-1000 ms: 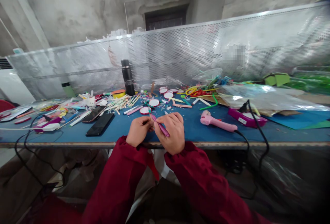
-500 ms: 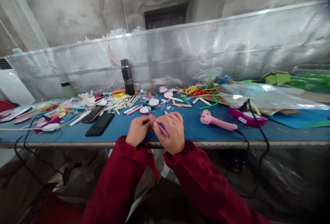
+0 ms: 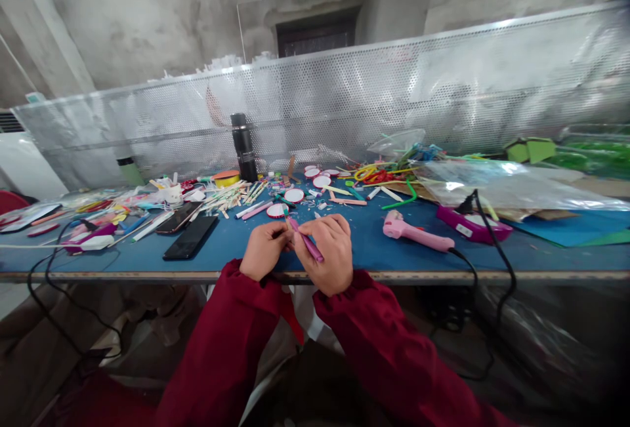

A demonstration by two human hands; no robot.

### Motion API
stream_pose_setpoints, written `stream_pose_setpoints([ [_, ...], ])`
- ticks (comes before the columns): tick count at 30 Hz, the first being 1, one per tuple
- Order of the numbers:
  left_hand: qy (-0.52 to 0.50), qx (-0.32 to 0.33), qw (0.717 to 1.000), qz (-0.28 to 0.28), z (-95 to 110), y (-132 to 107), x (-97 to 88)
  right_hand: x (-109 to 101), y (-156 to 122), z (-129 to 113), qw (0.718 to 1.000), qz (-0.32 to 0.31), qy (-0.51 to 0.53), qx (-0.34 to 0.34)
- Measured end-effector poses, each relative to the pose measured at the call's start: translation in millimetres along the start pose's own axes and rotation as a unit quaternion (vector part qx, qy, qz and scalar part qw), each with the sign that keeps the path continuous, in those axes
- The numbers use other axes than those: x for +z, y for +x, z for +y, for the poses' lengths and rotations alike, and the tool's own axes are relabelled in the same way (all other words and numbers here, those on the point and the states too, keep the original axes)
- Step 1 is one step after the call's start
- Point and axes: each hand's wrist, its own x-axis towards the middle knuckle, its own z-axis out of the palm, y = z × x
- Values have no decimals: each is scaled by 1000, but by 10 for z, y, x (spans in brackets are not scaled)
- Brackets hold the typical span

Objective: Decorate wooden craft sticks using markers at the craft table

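Over the table's front edge my two hands are close together. My right hand (image 3: 327,251) is closed around a slim purple pen-like stick (image 3: 313,249), which slants from upper left to lower right. Just beside it my left hand (image 3: 266,248) is closed in a pinch; whatever lies between its fingertips is hidden. A small teal tip (image 3: 286,213) shows above the fingers at the stick's upper end. Right behind the hands lies a white disc with a red rim (image 3: 277,210), and a second white disc (image 3: 294,195) lies farther back.
Left of my hands lies a black phone (image 3: 191,238). A black thermos (image 3: 244,148) stands at the back. To the right are a pink glue-gun-like tool (image 3: 418,231) with a cord and a purple box (image 3: 473,224). Craft sticks (image 3: 231,196) and pipe cleaners (image 3: 377,174) clutter the blue table.
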Motion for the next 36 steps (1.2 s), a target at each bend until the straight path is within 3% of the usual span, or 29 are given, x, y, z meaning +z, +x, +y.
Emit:
stream_pose_setpoints([
  [14,5,-7,1000,9,59,-8,10,-1,1,7,1000,21,-3,1],
  [32,14,2,1000,9,38,-7,22,-4,8,13,1000,-1,-1,7],
  [36,-1,-3,1000,4,68,-12,29,-19,14,-1,1000,21,2,0],
])
